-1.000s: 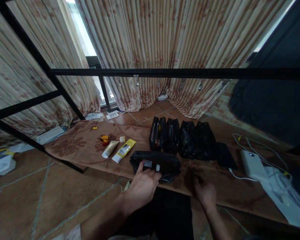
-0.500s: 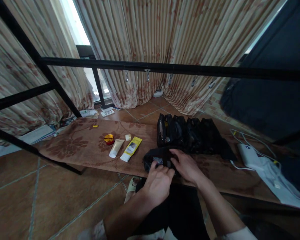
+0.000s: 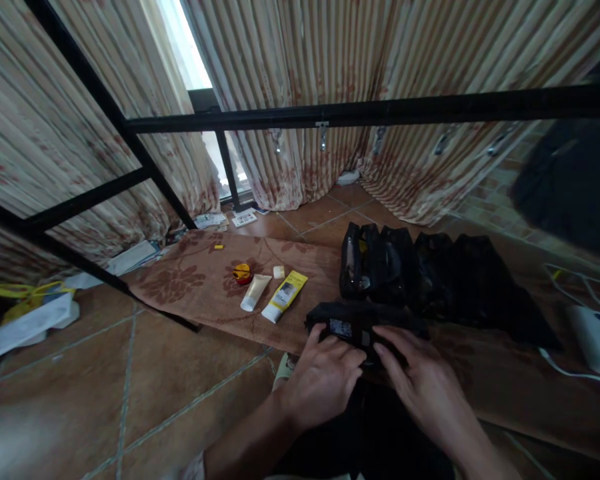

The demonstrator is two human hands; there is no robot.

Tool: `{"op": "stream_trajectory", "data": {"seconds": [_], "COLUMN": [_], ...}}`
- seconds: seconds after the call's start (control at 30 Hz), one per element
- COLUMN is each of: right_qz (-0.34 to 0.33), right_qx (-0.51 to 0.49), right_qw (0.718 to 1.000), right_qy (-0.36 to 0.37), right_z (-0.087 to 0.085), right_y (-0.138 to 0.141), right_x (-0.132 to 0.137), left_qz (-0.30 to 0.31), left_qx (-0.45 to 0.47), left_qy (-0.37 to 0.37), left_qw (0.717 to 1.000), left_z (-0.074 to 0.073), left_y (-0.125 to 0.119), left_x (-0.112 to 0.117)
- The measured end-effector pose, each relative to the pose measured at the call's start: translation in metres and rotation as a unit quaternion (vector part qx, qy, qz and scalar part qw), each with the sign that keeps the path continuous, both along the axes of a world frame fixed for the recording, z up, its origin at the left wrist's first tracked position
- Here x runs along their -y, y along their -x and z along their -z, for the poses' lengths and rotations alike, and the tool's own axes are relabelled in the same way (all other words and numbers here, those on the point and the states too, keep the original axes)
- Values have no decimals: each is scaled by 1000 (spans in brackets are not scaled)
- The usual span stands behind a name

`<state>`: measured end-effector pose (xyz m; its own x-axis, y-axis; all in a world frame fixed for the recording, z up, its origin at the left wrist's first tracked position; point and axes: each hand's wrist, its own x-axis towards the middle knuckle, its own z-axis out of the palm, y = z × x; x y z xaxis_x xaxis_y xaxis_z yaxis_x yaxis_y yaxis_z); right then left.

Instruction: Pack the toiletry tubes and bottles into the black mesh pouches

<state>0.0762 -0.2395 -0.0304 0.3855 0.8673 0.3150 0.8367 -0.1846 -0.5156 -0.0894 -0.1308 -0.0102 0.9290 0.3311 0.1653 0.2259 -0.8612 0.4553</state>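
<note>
A black pouch (image 3: 325,312) with a pale printed label lies at the front edge of the cloth-covered bench, just before me. My left hand (image 3: 325,373) is closed on its near side, fingers curled and thumb on the pouch's left part. On the right part, my right hand (image 3: 427,377) grips it with thumb and fingers. Behind it stands a black bag with several compartments (image 3: 397,267), its left end see-through. Left of the pouch lie a yellow-and-white tube (image 3: 285,297), a cream tube with a white cap (image 3: 255,293), a small whitish block (image 3: 279,272) and a red-and-amber round container (image 3: 242,273).
The bench (image 3: 180,280) has a black metal frame, with a bar (image 3: 280,119) crossing in front of the curtains. A white device with a cable (image 3: 597,340) sits at the right. Papers (image 3: 135,257) lie on the tiled floor behind the bench; a tiny yellow piece (image 3: 219,247) is on the cloth.
My view has turned left, so everything appears further right. My right hand has moved slightly right along the pouch, away from my left hand, and more of the pouch shows.
</note>
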Motion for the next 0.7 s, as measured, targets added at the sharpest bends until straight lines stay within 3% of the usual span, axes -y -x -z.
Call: {"op": "stream_trajectory", "data": {"seconds": [0.13, 0.27, 0.33, 0.4, 0.5, 0.6, 0.7], "right_qz": [-7, -15, -20, -20, -17, -13, -13], "right_qx": [65, 88, 95, 97, 96, 96, 95], "right_qw": [997, 995, 994, 994, 994, 994, 994], "right_qy": [-51, -50, -44, -42, -41, -47, -60], "right_z": [9, 10, 9, 7, 6, 6, 5], "right_y": [8, 16, 19, 21, 22, 23, 24], "right_x": [12, 15, 15, 15, 15, 14, 14], "left_qz": [-5, -28, -88, -185, -312, -333, -363], "left_qx": [20, 85, 123, 141, 75, -75, -136], "left_qy": [21, 30, 30, 25, -14, -41, -34], "left_qw": [1000, 996, 988, 972, 947, 939, 921], "left_z": [-3, -6, -4, 5, 27, 50, 64], "left_y": [3, 8, 13, 19, 23, 20, 12], "left_x": [-4, -7, -17, -36, -74, -107, -123]}}
